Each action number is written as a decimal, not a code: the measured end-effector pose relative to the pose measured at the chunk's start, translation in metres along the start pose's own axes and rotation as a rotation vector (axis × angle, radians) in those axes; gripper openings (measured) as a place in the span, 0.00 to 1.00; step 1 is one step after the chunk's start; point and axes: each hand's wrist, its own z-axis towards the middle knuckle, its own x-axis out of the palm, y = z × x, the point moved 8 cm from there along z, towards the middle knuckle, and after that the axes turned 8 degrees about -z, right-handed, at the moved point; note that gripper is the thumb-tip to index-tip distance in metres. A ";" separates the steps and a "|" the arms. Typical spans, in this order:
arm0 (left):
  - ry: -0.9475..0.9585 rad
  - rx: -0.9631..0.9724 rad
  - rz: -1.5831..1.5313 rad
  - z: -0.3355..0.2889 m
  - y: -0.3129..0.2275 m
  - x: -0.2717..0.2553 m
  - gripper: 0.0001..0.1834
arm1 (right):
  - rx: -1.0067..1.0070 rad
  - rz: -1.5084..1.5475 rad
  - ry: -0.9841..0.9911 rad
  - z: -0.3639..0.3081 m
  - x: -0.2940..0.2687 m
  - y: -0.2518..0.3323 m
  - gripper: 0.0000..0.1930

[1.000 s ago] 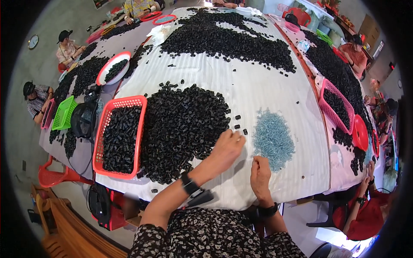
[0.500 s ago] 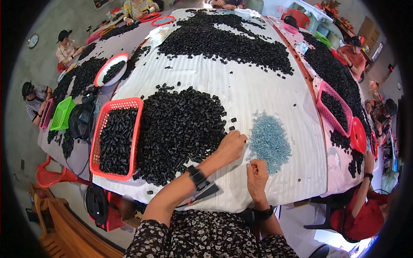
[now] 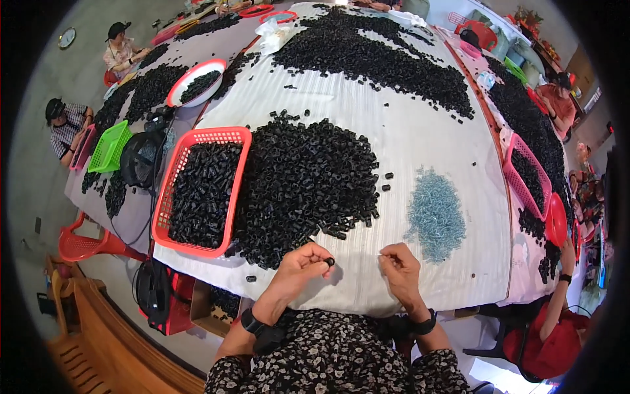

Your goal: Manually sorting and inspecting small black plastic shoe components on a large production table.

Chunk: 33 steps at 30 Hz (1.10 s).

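Note:
My left hand (image 3: 303,268) pinches a small black hollow cylinder (image 3: 329,262) over the near part of the white-covered table. Its fingertips are closed round the piece, with the opening turned up. A short way to the right, my right hand (image 3: 401,270) is also pinched; a tiny pale thing shows at its fingertips, too small to name. Beyond my left hand spreads a big pile of similar black cylinders (image 3: 305,177). Beyond my right hand lies a heap of tiny blue-silver pieces (image 3: 436,217).
A red plastic basket (image 3: 241,190) full of black cylinders stands left of the pile. Farther off lies another broad spread of black pieces (image 3: 374,65). A pink basket (image 3: 508,154) and a red bowl (image 3: 556,215) are at the right. Other people sit around the table.
My left hand has drawn back toward me from between the two piles, and the black cylinder now shows in its fingers. My right hand stays pinched near the blue-silver heap. The view has shifted.

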 end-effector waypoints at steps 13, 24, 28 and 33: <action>0.039 0.061 -0.106 -0.019 -0.002 0.000 0.07 | -0.109 0.076 0.485 -0.003 0.078 0.093 0.05; 0.036 -0.029 -0.032 -0.024 0.013 -0.002 0.06 | 0.212 0.272 0.714 -0.017 0.088 0.064 0.04; 0.056 -0.052 -0.009 -0.025 0.019 -0.004 0.06 | 0.349 0.308 0.815 -0.026 0.095 0.041 0.03; 0.043 -0.139 -0.007 -0.026 0.028 -0.005 0.06 | -0.181 -0.057 0.660 -0.023 0.087 0.067 0.03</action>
